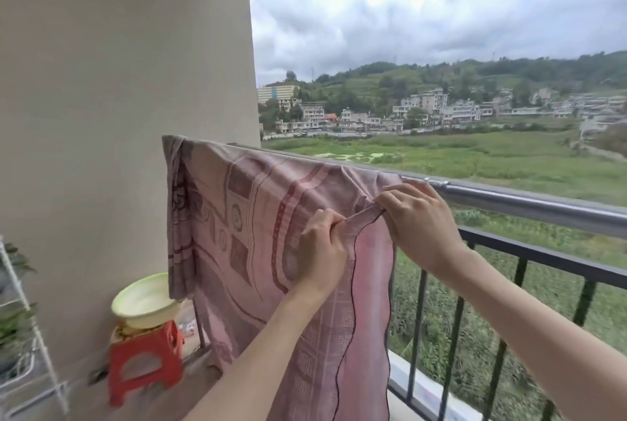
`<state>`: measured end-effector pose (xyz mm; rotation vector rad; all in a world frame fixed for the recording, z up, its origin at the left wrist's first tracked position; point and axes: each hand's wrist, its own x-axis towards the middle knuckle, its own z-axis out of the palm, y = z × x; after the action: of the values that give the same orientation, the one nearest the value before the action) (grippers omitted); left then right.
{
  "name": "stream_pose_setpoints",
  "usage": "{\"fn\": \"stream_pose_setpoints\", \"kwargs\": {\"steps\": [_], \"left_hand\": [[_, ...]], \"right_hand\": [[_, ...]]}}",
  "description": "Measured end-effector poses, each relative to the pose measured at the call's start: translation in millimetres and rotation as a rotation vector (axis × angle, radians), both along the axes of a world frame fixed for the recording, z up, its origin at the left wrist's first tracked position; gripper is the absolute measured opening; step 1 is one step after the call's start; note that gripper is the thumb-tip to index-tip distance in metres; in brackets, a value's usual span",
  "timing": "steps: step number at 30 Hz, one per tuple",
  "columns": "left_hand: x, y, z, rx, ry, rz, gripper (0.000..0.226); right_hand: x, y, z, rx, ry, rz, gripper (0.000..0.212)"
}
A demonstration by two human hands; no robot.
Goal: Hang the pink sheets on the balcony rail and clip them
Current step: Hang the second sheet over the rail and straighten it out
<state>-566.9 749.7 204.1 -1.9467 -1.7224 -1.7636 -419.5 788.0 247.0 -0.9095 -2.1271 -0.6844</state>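
Both hands pinched on one short stretch of hem: left hand [322,247] with fingers curled round the lower end, right hand [419,220] gripping the upper end just below the rail, the strip of cloth taut between them.

Off to the far left, a white wire rack [20,302] with green leaves poking through. Next, a pale green plastic basin [146,300], smooth and round, perched on a red plastic stool [146,359] against the beige wall [118,81].

Then the pink sheet [244,217], draped over the rail and hanging down the inner side nearly to the floor. Thin, soft weave, printed with darker red bands and squares, finished with a dark wavy trim along the free edge. Bunched into folds at the left end, smoother toward the middle. Probably light and limp (liable to slide or lift in wind until clipped), so best taken by the hem or top fold near the rail, spread flat, never tugged from the bottom.

Further right, the steel rail [529,206], round, smooth and shiny, likely slippery under fabric. Beneath it, a black metal balustrade [543,259] with square uprights. No clips visible anywhere.
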Motion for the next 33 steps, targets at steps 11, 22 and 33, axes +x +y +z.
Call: {"fn": "stream_pose_setpoints", "kwargs": {"steps": [11,22,33], "left_hand": [[144.1,-82.3,-5.3,-0.044,-0.023,0.173,0.016],[255.5,-169.1,32.8,0.047,-0.033,0.249,0.012],[363.7,-249.9,30.6,0.047,-0.044,0.051,0.017]], "right_hand": [[131.0,-61.5,15.0,-0.081,-0.232,-0.003,0.028],[248.9,-146.7,45.3,-0.022,-0.188,0.047,0.028],[362.0,-240.7,47.0,-0.054,-0.161,-0.086,0.022]]}}
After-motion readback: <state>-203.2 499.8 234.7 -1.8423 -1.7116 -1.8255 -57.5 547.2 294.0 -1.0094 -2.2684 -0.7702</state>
